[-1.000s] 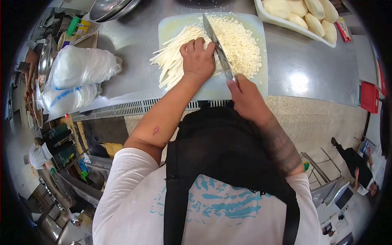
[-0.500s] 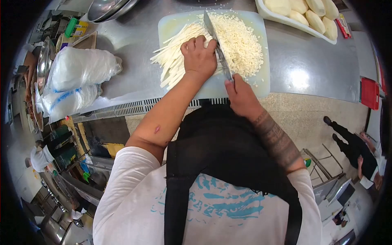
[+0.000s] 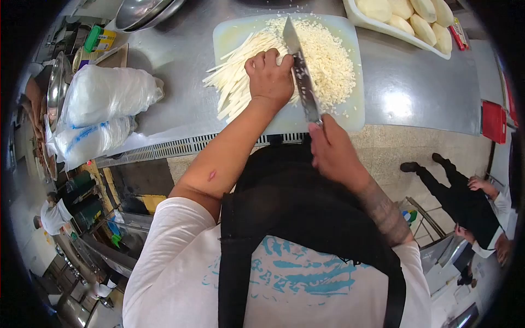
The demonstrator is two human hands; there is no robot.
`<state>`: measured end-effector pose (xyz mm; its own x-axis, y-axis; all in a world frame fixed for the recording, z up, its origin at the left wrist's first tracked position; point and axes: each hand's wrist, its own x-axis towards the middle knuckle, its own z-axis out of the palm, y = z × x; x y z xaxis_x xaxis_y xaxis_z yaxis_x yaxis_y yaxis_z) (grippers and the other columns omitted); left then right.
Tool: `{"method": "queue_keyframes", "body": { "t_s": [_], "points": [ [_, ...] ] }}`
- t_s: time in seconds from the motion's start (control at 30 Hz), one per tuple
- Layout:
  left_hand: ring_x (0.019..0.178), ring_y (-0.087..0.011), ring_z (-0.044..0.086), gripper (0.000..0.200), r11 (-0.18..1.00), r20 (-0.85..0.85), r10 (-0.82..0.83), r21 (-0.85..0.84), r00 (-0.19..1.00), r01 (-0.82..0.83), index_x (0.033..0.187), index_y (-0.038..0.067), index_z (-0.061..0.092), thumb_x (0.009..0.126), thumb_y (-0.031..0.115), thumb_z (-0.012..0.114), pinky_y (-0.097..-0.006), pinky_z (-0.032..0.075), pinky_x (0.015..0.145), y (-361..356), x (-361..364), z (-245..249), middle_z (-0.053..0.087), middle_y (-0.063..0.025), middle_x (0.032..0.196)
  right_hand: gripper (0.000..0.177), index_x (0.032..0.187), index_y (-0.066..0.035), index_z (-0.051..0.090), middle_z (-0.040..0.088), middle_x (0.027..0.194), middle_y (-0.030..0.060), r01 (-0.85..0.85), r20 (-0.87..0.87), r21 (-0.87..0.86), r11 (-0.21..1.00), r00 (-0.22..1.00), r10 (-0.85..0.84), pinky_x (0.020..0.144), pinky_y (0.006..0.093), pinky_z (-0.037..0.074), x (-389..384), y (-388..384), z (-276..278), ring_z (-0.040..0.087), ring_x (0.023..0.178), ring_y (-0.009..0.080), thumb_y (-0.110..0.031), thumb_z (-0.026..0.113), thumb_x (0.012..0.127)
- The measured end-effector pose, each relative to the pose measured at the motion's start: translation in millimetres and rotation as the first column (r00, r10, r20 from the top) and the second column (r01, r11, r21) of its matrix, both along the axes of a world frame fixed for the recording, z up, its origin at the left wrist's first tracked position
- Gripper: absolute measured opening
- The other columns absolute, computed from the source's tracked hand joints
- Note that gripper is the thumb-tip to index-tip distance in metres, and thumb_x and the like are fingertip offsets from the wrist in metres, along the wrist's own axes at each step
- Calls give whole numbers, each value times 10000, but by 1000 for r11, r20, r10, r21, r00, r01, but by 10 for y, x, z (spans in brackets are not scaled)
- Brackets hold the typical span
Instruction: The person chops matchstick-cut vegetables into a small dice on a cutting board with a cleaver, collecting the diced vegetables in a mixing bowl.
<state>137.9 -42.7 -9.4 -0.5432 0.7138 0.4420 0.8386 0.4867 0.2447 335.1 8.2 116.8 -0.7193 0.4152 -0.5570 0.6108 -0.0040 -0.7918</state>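
My left hand (image 3: 272, 81) rests with bent fingers on a bundle of thin pale vegetable strips (image 3: 232, 82), holding it against the white cutting board (image 3: 353, 112). In my right hand (image 3: 336, 150) is the handle of a large kitchen knife (image 3: 304, 79). Its blade, with small pale bits stuck to it, points away from me just right of my left fingertips. A heap of finely diced pale vegetable (image 3: 331, 68) covers the board's right side. The fingertips of my left hand partly hide the cut ends of the strips.
A white tray (image 3: 402, 42) of peeled potato-like vegetables (image 3: 422, 30) stands at the back right of the steel table (image 3: 415, 82). Filled plastic bags (image 3: 109, 93) and metal bowls (image 3: 143, 15) occupy the left side. Another person (image 3: 465, 194) stands off to the right.
The knife and my right hand have shifted right and slightly toward me, and the blade's face now shows more. My left hand stays on the strips. The person at right has moved.
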Motion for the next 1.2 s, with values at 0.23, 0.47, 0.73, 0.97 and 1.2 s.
{"method": "queue_keyframes", "body": {
  "t_s": [0.23, 0.47, 0.73, 0.97, 1.2],
  "points": [
    [1151, -346, 535, 204, 998, 38, -26, 62, 999, 23, 1007, 186, 698, 812, 136, 664, -547, 352, 1001, -16, -10, -9, 616, -111, 1170, 319, 1019, 42, 536, 635, 835, 307, 31, 23, 0, 1000, 999, -31, 712, 548, 487, -66, -66, 243, 624, 832, 541, -267, 555, 1098],
    [1149, -341, 534, 201, 997, 28, -41, 60, 999, 39, 1013, 192, 700, 821, 142, 664, -545, 347, 998, -48, -20, -13, 611, -109, 1172, 314, 1015, 44, 525, 627, 819, 305, 40, -39, 93, 995, 999, -36, 702, 547, 479, -131, -35, -121, 619, 835, 538, -258, 542, 1100],
    [1156, -336, 547, 255, 998, 74, -51, 47, 996, 48, 1080, 175, 730, 834, 121, 694, -523, 344, 995, -57, -48, 13, 609, -120, 1218, 312, 1044, 48, 549, 662, 836, 301, 47, -145, 303, 952, 989, -3, 728, 574, 490, -211, -63, -664, 647, 824, 528, -260, 550, 1090],
    [1181, -384, 548, 341, 965, 231, -121, 254, 965, 60, 1276, 93, 634, 947, 165, 687, -510, 376, 1040, -178, -89, 241, 606, -182, 1241, 343, 1109, 58, 577, 692, 870, 312, -139, -21, 450, 882, 986, 167, 760, 571, 512, 34, 263, -1, 673, 874, 517, -282, 539, 1090],
    [1308, -409, 482, 346, 976, 176, 99, 173, 979, -130, 1342, 43, 595, 1035, 201, 609, -526, 341, 1122, -345, -242, 465, 564, -211, 1379, 384, 1163, 64, 583, 694, 895, 325, -299, 0, 359, 884, 947, 321, 794, 576, 519, -45, 739, 2, 678, 895, 514, -307, 509, 1099]
  ]
}}
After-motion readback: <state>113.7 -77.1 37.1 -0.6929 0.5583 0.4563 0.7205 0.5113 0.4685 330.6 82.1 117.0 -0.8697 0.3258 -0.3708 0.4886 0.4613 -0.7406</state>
